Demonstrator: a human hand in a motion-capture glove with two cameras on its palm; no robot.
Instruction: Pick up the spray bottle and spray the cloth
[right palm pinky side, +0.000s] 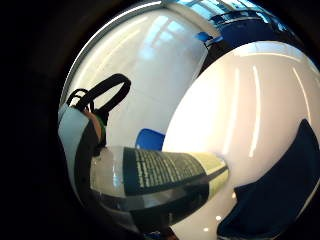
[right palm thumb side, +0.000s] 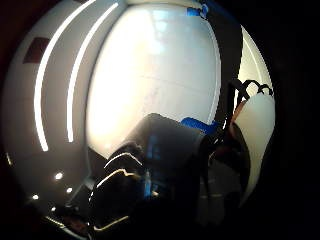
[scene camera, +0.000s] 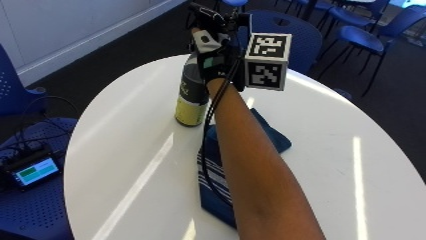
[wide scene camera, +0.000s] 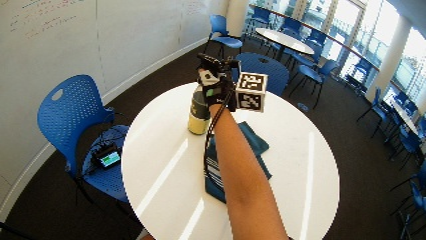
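The tall spray bottle with a clear upper body, dark printed label and pale yellow base (scene camera: 191, 95) stands upright on the round white worktop (scene camera: 126, 165), towards its far side from the person. The gloved right hand (scene camera: 212, 55) is up at the bottle's top, about the neck and spray head, and the palm views show the bottle's labelled body (right palm pinky side: 165, 175) running straight out from the palm, very close. From that I judge the fingers are curled round the upper part of the bottle, though the fingers themselves are mostly hidden behind the hand in the outside view. The bottle's base looks to be touching the worktop or just about leaving it (I cannot tell which).

The folded dark blue cloth with white stripes along one edge (scene camera: 216, 175) lies flat on the worktop just beside the bottle, on the side nearer the person, and largely under the outstretched forearm. So the relation that matters: the bottle's long axis is vertical, and the cloth sits below and back towards the person from the hand. Spraying it would likely call for lifting the bottle and turning the nozzle down and back towards the cloth; which way the nozzle points now is not visible.

A blue plastic chair (scene camera: 293, 30) stands beyond the worktop.
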